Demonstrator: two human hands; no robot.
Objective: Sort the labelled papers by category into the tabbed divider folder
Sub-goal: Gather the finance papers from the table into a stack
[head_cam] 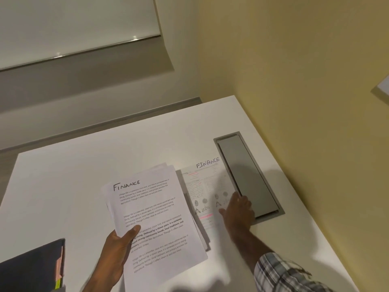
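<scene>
Head view: left grip clamps the stack, label readable; right grip, apart, pins the Finance sheet, probably starting that pile.

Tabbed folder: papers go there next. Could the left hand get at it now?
Probably not to grasp: the left hand grips the Finance stack, though only table separates it from the tabbed folder.

place: office | evidence: white desk with cable hatch, window blind
</scene>
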